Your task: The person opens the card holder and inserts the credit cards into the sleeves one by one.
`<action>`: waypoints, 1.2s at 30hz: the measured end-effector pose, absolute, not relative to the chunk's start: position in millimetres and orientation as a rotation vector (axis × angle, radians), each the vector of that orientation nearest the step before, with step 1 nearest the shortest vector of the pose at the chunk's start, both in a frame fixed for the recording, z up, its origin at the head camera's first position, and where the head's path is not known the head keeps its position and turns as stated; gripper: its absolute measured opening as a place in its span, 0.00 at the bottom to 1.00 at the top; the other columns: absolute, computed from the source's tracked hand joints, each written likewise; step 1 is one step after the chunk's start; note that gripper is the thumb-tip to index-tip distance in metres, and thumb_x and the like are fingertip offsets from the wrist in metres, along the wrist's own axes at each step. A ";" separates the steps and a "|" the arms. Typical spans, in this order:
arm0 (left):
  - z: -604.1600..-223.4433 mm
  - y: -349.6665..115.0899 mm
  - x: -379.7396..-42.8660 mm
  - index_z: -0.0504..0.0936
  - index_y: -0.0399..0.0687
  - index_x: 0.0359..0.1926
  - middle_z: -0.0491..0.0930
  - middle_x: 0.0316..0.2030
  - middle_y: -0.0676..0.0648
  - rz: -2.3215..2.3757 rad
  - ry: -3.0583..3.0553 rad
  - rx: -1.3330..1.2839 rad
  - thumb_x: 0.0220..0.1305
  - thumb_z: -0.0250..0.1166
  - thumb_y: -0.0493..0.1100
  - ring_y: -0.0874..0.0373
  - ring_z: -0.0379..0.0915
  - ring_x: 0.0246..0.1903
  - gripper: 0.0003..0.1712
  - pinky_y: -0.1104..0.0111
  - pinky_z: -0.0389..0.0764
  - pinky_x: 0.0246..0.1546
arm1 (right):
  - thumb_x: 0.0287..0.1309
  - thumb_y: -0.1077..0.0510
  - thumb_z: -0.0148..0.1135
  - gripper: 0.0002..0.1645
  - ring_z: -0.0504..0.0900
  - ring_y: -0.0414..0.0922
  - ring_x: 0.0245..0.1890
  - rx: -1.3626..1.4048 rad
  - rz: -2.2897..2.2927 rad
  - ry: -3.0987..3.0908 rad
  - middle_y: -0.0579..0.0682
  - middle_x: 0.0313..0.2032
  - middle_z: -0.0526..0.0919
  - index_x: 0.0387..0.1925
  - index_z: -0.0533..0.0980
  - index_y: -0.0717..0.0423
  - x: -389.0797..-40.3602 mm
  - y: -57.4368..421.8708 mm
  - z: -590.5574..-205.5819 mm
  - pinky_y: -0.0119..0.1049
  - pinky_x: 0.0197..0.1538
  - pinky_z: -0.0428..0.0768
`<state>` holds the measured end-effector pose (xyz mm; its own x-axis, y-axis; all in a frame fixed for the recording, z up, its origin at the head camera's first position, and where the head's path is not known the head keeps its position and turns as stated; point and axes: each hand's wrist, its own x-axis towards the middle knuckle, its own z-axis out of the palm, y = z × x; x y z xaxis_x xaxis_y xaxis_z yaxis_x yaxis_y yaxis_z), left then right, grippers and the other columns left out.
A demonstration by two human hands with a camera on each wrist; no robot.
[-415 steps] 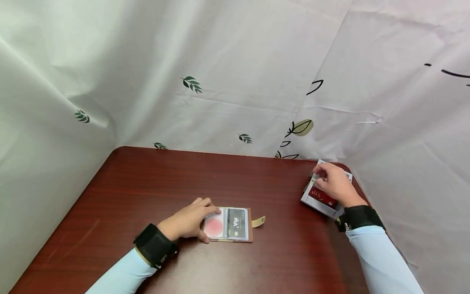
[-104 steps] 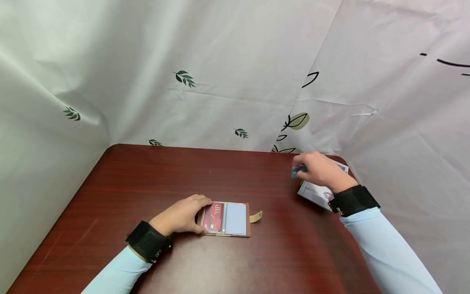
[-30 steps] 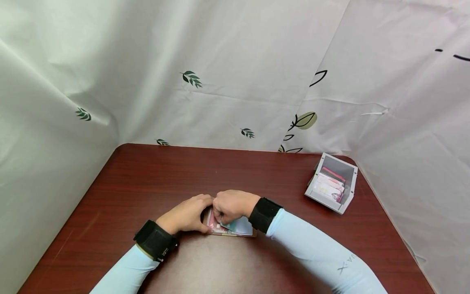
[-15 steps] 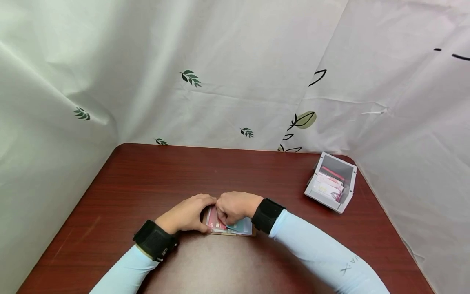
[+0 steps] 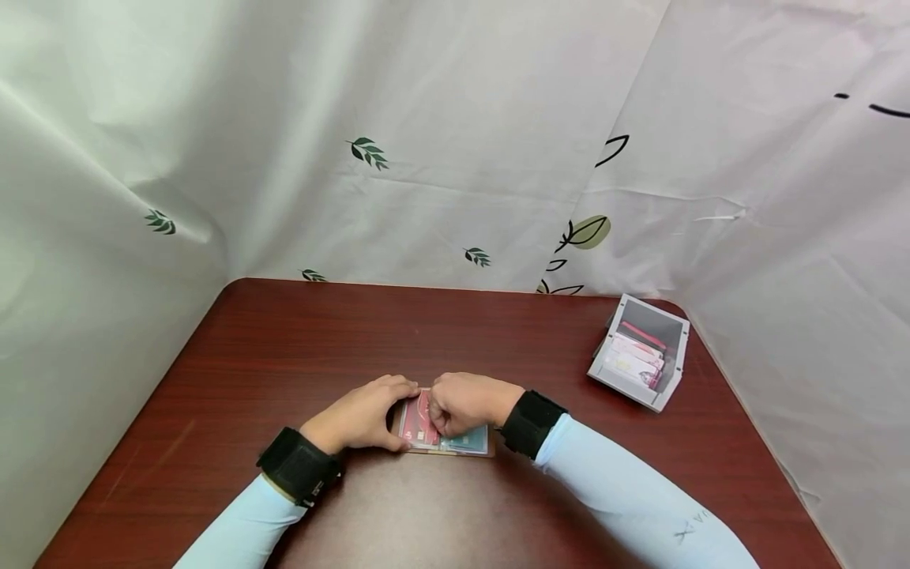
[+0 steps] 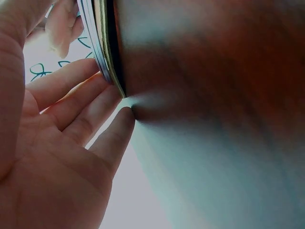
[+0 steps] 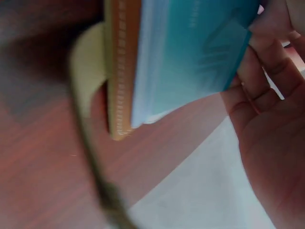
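Observation:
In the head view a small open card holder lies on the table, a pink card in its left pocket. My left hand grips the holder's left side, thumb at the near edge and fingers at the far edge. My right hand has curled fingers and pinches a teal VIP card, which lies over the holder's right page. In the right wrist view the holder's brown cover and pale strap show beside the card. My right hand covers part of both pages from above.
A grey box with several cards standing in it is at the table's back right corner. The dark red table meets a white curtain with leaf prints at the back and on both sides.
Seconds ago my right hand took the teal card from the grey box and brought it to the holder. Over the last second it slid rightward with the card onto the right page. My left hand stayed.

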<state>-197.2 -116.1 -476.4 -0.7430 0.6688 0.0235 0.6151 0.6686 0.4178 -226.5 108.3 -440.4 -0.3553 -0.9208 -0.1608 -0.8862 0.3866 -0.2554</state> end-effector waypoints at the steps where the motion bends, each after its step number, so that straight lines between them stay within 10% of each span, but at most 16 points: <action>1: -476.9 -116.1 -197.3 0.78 0.41 0.65 0.78 0.62 0.46 0.615 2.747 1.065 0.45 0.81 0.54 0.51 0.73 0.63 0.46 0.55 0.77 0.62 | 0.51 0.66 0.67 0.20 0.67 0.34 0.29 -1.621 -0.209 2.375 0.35 0.19 0.68 0.12 0.75 0.43 -226.5 110.6 -441.4 0.21 0.36 0.63; 19: -470.9 -111.8 -193.4 0.76 0.42 0.63 0.77 0.57 0.49 0.586 2.742 1.045 0.45 0.81 0.53 0.54 0.73 0.58 0.45 0.57 0.79 0.57 | 0.59 0.61 0.65 0.08 0.78 0.37 0.40 -1.603 -0.456 2.627 0.39 0.36 0.82 0.38 0.86 0.47 -213.5 171.2 -438.8 0.28 0.47 0.78; 36: -473.2 -110.1 -193.5 0.74 0.43 0.64 0.77 0.58 0.50 0.589 2.739 1.050 0.48 0.81 0.55 0.55 0.72 0.59 0.45 0.57 0.79 0.59 | 0.64 0.60 0.68 0.08 0.82 0.44 0.32 -0.471 -0.538 3.164 0.49 0.32 0.87 0.43 0.83 0.59 -235.3 356.8 -394.4 0.39 0.35 0.78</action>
